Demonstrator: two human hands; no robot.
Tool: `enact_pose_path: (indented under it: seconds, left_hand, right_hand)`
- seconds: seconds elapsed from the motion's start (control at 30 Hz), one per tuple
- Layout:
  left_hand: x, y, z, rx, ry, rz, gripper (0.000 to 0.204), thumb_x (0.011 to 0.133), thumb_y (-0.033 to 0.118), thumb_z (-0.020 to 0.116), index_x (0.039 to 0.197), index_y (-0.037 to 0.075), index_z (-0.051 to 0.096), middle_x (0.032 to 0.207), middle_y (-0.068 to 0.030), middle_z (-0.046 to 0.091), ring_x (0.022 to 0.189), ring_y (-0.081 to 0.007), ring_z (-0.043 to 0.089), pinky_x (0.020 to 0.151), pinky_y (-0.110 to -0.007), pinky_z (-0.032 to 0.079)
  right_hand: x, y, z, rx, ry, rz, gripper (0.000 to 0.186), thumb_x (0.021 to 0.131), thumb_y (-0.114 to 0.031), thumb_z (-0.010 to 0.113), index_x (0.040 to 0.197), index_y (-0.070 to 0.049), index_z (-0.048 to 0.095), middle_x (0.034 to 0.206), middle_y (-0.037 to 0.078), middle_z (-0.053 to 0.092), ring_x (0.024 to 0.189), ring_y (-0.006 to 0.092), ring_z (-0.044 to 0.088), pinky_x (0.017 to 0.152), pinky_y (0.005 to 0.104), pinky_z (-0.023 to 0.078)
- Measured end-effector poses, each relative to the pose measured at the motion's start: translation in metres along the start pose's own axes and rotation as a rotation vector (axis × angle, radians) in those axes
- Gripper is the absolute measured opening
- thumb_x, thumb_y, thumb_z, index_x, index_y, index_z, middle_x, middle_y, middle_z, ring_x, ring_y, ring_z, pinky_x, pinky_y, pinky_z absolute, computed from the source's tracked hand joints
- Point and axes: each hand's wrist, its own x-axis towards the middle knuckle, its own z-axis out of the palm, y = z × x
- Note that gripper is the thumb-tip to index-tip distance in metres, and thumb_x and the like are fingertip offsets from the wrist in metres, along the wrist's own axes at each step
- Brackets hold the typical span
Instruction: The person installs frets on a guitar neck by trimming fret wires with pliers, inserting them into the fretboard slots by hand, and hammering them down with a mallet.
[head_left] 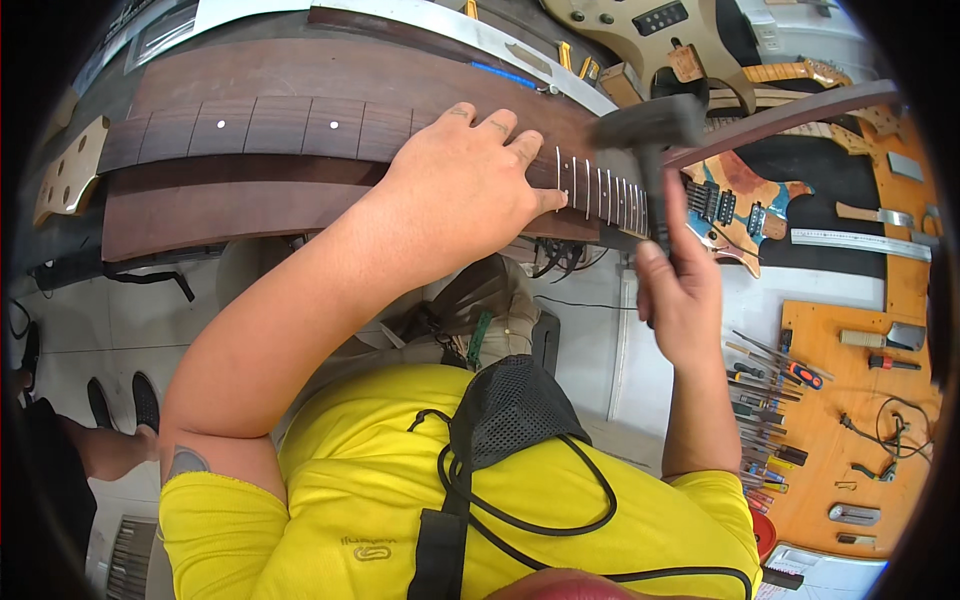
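Note:
A guitar neck (283, 128) with a dark fretboard and a pale headstock (75, 172) lies across a brown board. White fret wires (588, 190) stand in the right part of its fretboard; bare slots show on the left. My left hand (470, 180) is bent over the neck, its thumb beside a fret wire and its fingertips hidden at the far side. In my right hand (685, 300), a hammer (650, 125) with a black head is gripped by its handle, index finger stretched along it. The hammer head is slightly blurred, above the fretted end.
The brown board (330, 70) extends behind the neck. A curved wooden strip (785, 120), guitar bodies (665, 40) and a colourful guitar (740, 200) are at right. Several tools, including files and screwdrivers (765, 420), hang on an orange panel (810, 460). Another person's legs (115, 450) show at left.

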Motion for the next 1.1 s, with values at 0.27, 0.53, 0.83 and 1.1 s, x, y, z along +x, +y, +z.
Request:
enact_pose_path:
  seconds: [0.27,0.53,0.83,1.1]
  left_hand:
    - [0.001,0.001,0.000,-0.025,0.026,-0.012,0.042,0.099,0.021,0.065,0.135,0.036,0.080,0.132,-0.0102,0.071,0.119,-0.0284,0.068,0.098,-0.040,0.055]
    - [-0.002,0.001,0.002,-0.043,0.030,-0.017,0.042,0.098,0.021,0.065,0.134,0.035,0.081,0.135,-0.0105,0.071,0.119,-0.0287,0.068,0.101,-0.040,0.054]
    - [0.001,0.000,-0.009,-0.080,-0.041,-0.024,0.048,0.094,0.011,0.067,0.138,0.028,0.078,0.149,-0.0140,0.065,0.129,-0.0328,0.064,0.108,-0.046,0.052]
    - [-0.013,-0.020,-0.039,-0.124,0.039,-0.257,0.033,0.091,0.017,0.076,0.122,0.005,0.073,0.131,-0.0125,0.075,0.124,-0.0382,0.065,0.107,-0.049,0.051]
  right_hand:
    - [-0.002,0.002,0.006,0.051,-0.001,0.000,0.073,0.110,-0.002,0.055,0.176,-0.019,0.031,0.081,-0.006,0.052,0.054,0.0030,0.042,0.048,0.0227,0.040]
    - [-0.011,0.007,0.009,0.066,0.000,0.035,0.070,0.110,-0.001,0.058,0.174,-0.019,0.036,0.097,-0.004,0.065,0.059,0.0038,0.043,0.052,0.0226,0.041]
    - [0.001,0.011,-0.032,0.016,0.139,-0.028,0.073,0.104,-0.003,0.066,0.171,-0.014,0.040,0.099,0.001,0.067,0.060,0.0025,0.047,0.051,0.0216,0.039]
    - [0.070,0.108,-0.114,-0.394,0.281,-0.170,0.040,0.097,-0.012,0.078,0.132,0.006,0.071,0.103,0.010,0.079,0.092,0.0135,0.071,0.086,0.0304,0.056]
